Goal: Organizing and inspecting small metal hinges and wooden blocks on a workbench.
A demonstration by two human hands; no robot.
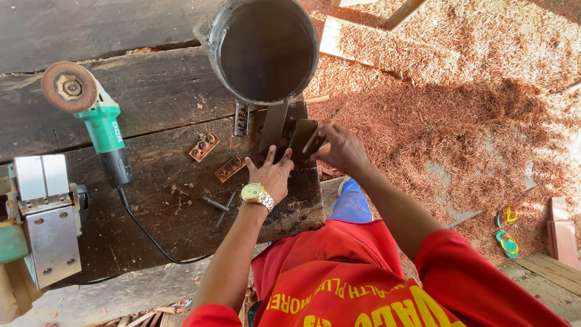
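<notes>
Underneath, a dark wooden workbench (151, 103) is seen, with a black bucket (266, 48) at its far edge and a green angle grinder (100, 124) to the left. A flat metal plate (301, 138) is pinned by the left hand (270, 175), fingers spread flat. A pencil (321, 130) is pinched by the right hand (340, 148).

green angle grinder (100, 118), dark bucket (266, 48), sandal (507, 242)
</notes>
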